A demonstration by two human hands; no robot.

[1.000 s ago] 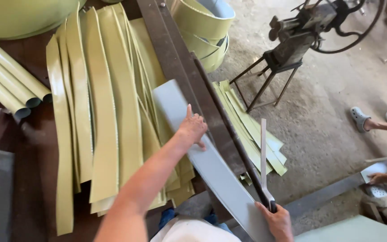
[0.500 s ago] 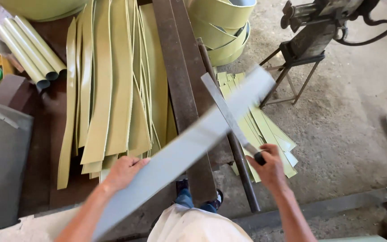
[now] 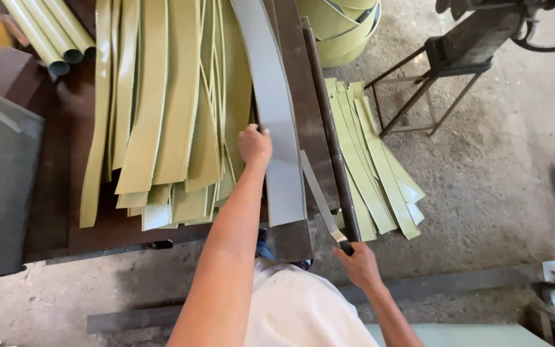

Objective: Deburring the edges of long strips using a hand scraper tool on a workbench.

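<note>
We hold a grey sheet on the shear while gripping its lever.

Our left hand (image 3: 254, 144) presses on the left edge of the grey sheet (image 3: 272, 109), fingers curled together over that edge; the sheet lies lengthwise along the right side of the bench (image 3: 52, 193), its near end reaching the bench's near right corner, just beside the dark blade bar (image 3: 326, 128) at the right edge. Our right hand (image 3: 356, 263) is wrapped tight around the lever handle (image 3: 319, 196), fingers closed on its near end, off the bench's near right corner. Left of the sheet, olive strips (image 3: 155, 115) fan across the bench, touching the sheet's edge. More strips (image 3: 370, 160) lie on the floor right of the bench. Rolled tubes (image 3: 49, 32) sit at the far left corner.
</note>
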